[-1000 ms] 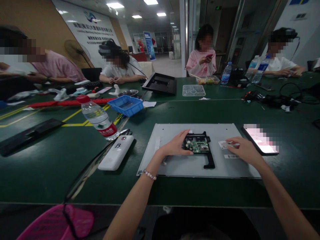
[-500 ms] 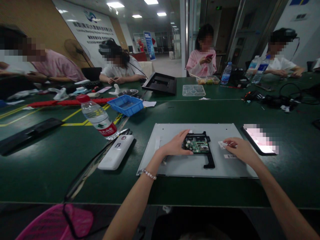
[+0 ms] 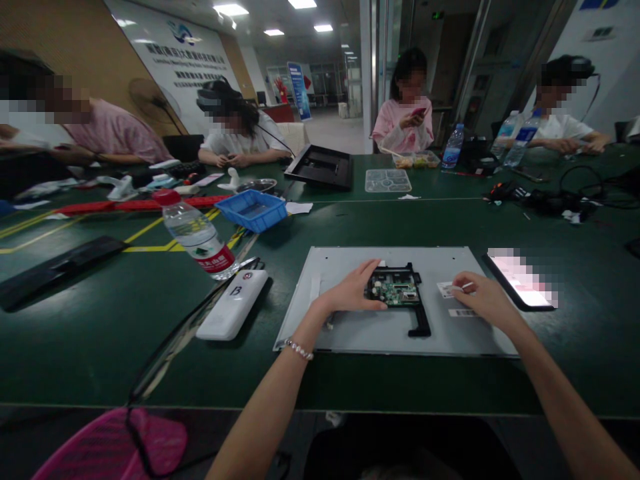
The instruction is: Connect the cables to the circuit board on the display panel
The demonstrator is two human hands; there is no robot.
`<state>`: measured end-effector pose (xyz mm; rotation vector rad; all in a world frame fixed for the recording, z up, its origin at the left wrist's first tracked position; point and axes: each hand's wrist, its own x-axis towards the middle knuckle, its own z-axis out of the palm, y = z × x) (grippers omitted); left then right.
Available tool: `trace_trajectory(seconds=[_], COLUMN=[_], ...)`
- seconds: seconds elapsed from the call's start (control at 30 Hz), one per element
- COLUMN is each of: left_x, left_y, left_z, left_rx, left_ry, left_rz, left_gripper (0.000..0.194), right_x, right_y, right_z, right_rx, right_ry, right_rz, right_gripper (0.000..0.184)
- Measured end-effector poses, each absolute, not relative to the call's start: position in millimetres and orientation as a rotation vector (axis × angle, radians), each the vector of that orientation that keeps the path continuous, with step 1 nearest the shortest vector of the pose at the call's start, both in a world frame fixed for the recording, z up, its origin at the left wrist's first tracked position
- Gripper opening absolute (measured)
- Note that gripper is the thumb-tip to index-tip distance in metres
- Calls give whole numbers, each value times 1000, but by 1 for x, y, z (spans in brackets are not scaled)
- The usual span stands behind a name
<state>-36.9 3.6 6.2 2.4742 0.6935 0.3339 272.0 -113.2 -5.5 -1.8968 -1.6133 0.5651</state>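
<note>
A grey metal panel [image 3: 320, 333] lies flat before me. On it rests a black plastic bracket [image 3: 420, 323] around a green circuit board [image 3: 397, 291]. My left hand [image 3: 353, 288] spans the bracket's left end, fingers at the far edge and thumb at the near edge, gripping it. Over the panel's right side, my right hand [image 3: 477, 297] is closed in a pinch. A small pale bit shows at its fingertips, too small to name. Beneath and beside those fingertips are a white label [image 3: 445, 290] and a second label [image 3: 461, 313].
Right of the panel lies a lit phone [image 3: 523, 283]. To the left are a white power bank [image 3: 233, 307], a leaning water bottle [image 3: 197, 233], black cables [image 3: 170, 347] and a blue tray [image 3: 253, 223]. Several people sit across the table. A pink basket [image 3: 115, 447] stands below the edge.
My right hand has shifted slightly right, its fingers still pinched, and more of the white label shows. My left hand stays on the bracket.
</note>
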Motion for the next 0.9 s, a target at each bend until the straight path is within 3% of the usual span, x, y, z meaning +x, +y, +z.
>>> trace_trajectory(seconds=[0.3,0.5,0.73,0.9], left_x=[-37,-37,-34,-18], left_y=[3,3,-7,-26], left_z=[6,7,12,24], left_rx=[2502,2526,2672,2832], left_ry=[697,702,788,738], left_rz=[332,317,322,411], left_gripper=[102,102,102,76], right_x=[259,243,229,221], right_y=[-112,-113,-107,-104], right_z=[-7,-3,-6,-7], right_rx=[-1667,-1578,-1622,-1655], right_ry=[-1405,-1248,-1169,-1258], right_rz=[1012,1198,1160,1015], right_gripper=[31,30,39,39])
